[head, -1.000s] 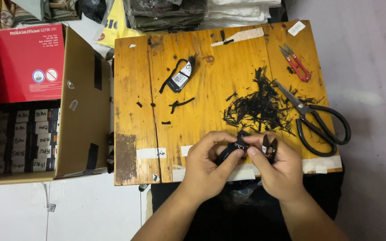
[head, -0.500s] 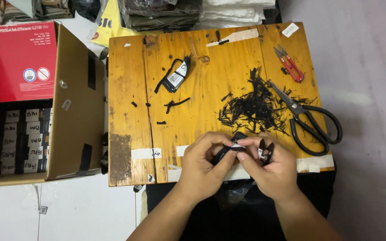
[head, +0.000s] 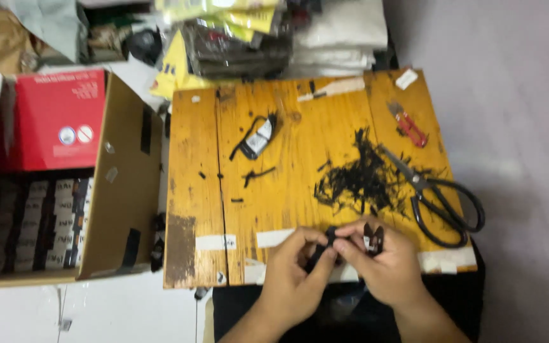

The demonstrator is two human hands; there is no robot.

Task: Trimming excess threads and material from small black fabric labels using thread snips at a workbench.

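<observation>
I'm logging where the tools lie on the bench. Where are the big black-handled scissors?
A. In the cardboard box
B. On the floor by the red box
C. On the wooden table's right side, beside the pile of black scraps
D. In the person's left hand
C: the black-handled scissors lie on the wooden table, just right of the pile of black scraps, untouched by either hand.

Both forearms enter from the lower edge and converge toward the middle. The left hand [head: 297, 270] is curled, palm turned inward, thumb and forefinger pinched together at its tip. The right hand [head: 382, 263] lies just beside it, knuckles up, fingers bent, its fingertips [head: 341, 244] meeting those of the left.
</observation>
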